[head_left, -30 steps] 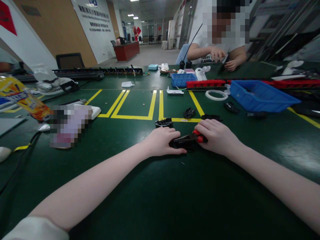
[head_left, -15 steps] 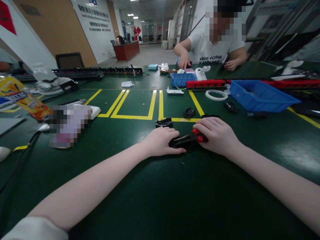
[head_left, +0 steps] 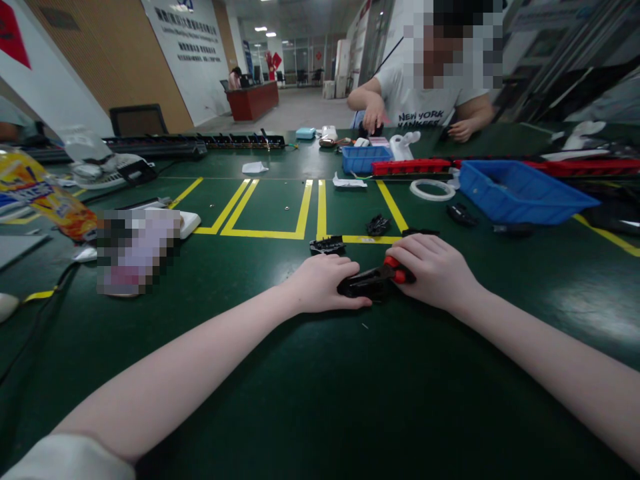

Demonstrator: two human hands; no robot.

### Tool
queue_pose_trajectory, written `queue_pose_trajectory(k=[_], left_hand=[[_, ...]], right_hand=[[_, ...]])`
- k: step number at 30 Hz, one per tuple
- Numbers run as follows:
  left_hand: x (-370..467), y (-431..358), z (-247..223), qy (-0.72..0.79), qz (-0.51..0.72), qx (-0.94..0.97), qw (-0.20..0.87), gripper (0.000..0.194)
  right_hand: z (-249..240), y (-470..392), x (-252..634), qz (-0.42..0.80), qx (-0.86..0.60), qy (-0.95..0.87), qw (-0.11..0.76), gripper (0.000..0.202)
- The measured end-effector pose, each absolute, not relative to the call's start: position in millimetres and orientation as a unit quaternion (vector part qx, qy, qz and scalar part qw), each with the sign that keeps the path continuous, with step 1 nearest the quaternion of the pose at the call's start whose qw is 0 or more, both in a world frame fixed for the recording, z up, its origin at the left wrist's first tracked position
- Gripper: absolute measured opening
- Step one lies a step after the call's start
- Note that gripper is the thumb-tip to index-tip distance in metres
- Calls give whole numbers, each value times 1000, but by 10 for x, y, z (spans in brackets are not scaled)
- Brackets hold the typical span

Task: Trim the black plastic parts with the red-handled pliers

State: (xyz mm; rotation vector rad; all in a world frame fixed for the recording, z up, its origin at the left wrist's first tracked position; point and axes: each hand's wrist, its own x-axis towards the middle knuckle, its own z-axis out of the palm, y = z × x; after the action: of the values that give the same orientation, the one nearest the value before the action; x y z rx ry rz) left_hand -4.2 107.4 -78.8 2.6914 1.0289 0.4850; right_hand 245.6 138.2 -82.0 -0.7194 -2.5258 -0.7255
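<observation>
Low on the green table, my left hand (head_left: 327, 283) grips a glossy black part (head_left: 359, 283) between thumb and fingers. My right hand (head_left: 434, 272) is closed round the red handles of a cutter-like tool (head_left: 394, 269), whose dark jaws meet the right end of the black part. What the jaws touch is too dark to make out. Just beyond my left hand lies a black plastic piece with ribs (head_left: 327, 245). A second small black piece (head_left: 379, 225) rests farther back, between my hands.
A blue tray (head_left: 525, 197), a tape roll (head_left: 433, 190) and a black part (head_left: 461, 215) are at the right. At the left lie a phone (head_left: 143, 250) and an orange drink bottle (head_left: 47, 193). Across the table a person (head_left: 423, 100) handles a dark item near a smaller blue tray (head_left: 366, 160).
The tool's dark jaws have shifted slightly against the black part, while my hands stay in nearly the same place. Across the table, the person's hand has moved a little.
</observation>
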Motion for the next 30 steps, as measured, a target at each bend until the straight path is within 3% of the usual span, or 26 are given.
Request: queue_pose_trajectory(k=[13, 30], left_hand=[[-38, 1081, -799, 358, 167, 914, 97, 48], [-85, 1107, -753, 375, 181, 877, 240, 52]], right_hand=[[-832, 1388, 2463, -233, -279, -910, 198, 13], [-860, 1409, 2487, -185, -297, -912, 215, 27]])
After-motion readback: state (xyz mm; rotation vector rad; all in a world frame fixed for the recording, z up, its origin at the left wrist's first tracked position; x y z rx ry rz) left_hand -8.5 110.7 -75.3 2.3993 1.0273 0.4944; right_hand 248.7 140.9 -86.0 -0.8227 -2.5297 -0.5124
